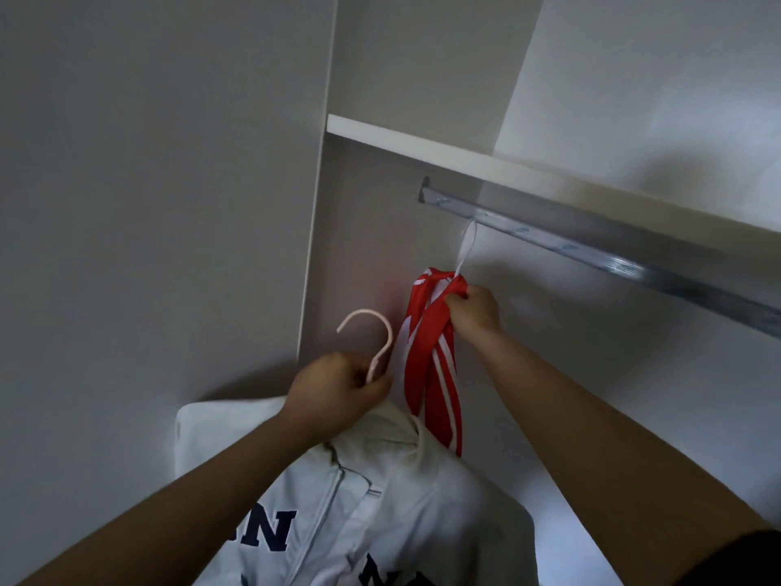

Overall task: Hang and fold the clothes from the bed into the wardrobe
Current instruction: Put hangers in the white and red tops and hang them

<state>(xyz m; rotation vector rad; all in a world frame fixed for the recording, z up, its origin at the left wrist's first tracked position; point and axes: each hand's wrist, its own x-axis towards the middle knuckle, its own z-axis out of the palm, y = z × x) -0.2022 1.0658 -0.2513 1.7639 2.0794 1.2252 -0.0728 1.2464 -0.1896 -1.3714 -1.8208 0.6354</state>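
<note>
Garment [431, 348] under rail [591, 243], below shelf [422, 148]

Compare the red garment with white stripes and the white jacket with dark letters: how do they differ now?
The red garment with white stripes hangs from the metal wardrobe rail, bunched narrow, right hand gripping its top. The white jacket with dark letters is off the rail, its pale hanger hook held by the left hand. Both are on hangers.

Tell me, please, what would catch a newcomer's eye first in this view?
The red garment with white stripes stands out, hanging at centre from a white hanger on the metal rail, gripped at its top by the right hand. Left of it, the left hand holds a pink hanger carrying a white jacket.
</note>
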